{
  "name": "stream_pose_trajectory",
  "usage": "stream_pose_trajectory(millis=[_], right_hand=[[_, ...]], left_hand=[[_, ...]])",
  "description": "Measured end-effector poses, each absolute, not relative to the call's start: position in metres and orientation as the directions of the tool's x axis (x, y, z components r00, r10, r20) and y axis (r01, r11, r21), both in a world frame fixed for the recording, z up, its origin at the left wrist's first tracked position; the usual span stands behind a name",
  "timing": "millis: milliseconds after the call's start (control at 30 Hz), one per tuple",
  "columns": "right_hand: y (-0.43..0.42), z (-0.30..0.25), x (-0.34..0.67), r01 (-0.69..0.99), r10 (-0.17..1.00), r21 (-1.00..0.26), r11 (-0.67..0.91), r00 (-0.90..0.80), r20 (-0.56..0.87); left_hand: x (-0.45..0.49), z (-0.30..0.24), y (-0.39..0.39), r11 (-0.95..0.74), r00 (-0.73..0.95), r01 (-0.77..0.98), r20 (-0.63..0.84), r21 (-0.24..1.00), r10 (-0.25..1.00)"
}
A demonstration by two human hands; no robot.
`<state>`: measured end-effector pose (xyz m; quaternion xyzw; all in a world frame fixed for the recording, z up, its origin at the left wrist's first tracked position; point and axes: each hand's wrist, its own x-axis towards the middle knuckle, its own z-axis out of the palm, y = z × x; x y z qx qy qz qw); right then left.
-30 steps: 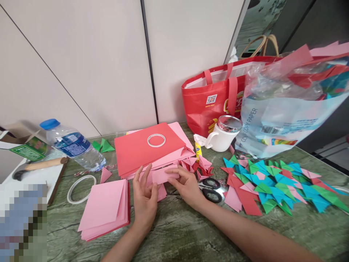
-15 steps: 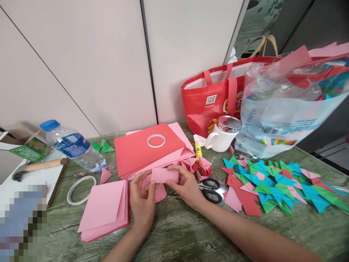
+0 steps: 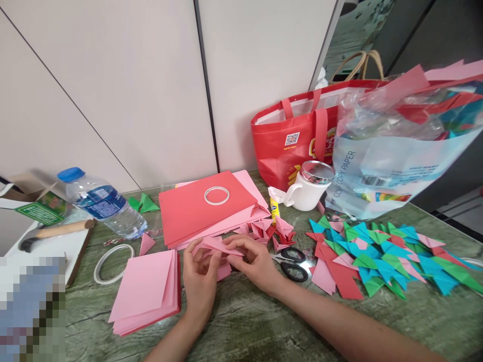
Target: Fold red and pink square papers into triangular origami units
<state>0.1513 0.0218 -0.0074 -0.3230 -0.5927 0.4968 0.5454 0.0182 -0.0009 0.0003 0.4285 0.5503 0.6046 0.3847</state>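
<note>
Between both hands, just above the table, is a small folded piece of pink paper (image 3: 219, 245). My left hand (image 3: 202, 274) pinches its left end between thumb and fingers. The fingers of my right hand (image 3: 256, 261) are closed on its right end. Part of the paper is hidden behind my fingers. Beneath it, more pink paper (image 3: 224, 272) lies on the table. Left of my left hand is a stack of pink paper squares (image 3: 145, 291). Black-handled scissors (image 3: 294, 264) lie right of my right hand, near folded pink and red pieces (image 3: 283, 232).
Large red sheets (image 3: 196, 206) bear a tape roll (image 3: 216, 195); another tape roll (image 3: 98, 271) lies left. A water bottle (image 3: 103, 203), white mug (image 3: 307, 191), glue stick (image 3: 274, 211), red bag (image 3: 279, 146) and plastic bag (image 3: 377, 166) stand behind. Folded colored pieces (image 3: 385, 251) cover the right.
The pink paper, earlier a flat strip facing me, has been tilted and now shows a narrow pointed fold. Both hands stay almost in place, fingers shifted slightly.
</note>
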Motion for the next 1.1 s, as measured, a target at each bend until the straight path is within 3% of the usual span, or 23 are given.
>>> stream_pose_trajectory(millis=[133, 300, 467, 600, 833, 1100], right_hand=[[0.02, -0.0066, 0.1513, -0.254, 0.918, -0.943, 0.217, -0.274, 0.285], [0.0212, -0.0052, 0.1494, -0.34, 0.958, -0.936, 0.09, -0.227, 0.175], [0.0242, -0.01, 0.148, -0.327, 0.972, -0.94, 0.095, -0.173, 0.158], [0.0232, -0.014, 0.1488, -0.312, 0.956, -0.946, 0.088, -0.241, 0.168], [0.0185, -0.0125, 0.1507, -0.233, 0.854, -0.947, 0.222, -0.422, 0.304], [0.0223, -0.0101, 0.1519, -0.071, 0.882, -0.931, 0.358, -0.302, 0.362]], left_hand=[[0.017, -0.0046, -0.0002, -0.121, -0.33, 0.041, 0.128, 0.992, 0.935], [0.017, -0.009, -0.0023, -0.18, -0.281, 0.094, 0.2, 0.979, 0.939], [0.0165, -0.0087, -0.0039, -0.16, -0.244, 0.104, 0.181, 0.982, 0.953], [0.0161, -0.0053, -0.0025, -0.122, -0.228, 0.111, 0.145, 0.986, 0.963], [0.0145, -0.006, -0.0024, -0.171, -0.243, 0.138, 0.201, 0.976, 0.949], [0.0182, -0.0052, -0.0012, -0.115, -0.255, 0.051, 0.124, 0.992, 0.959]])
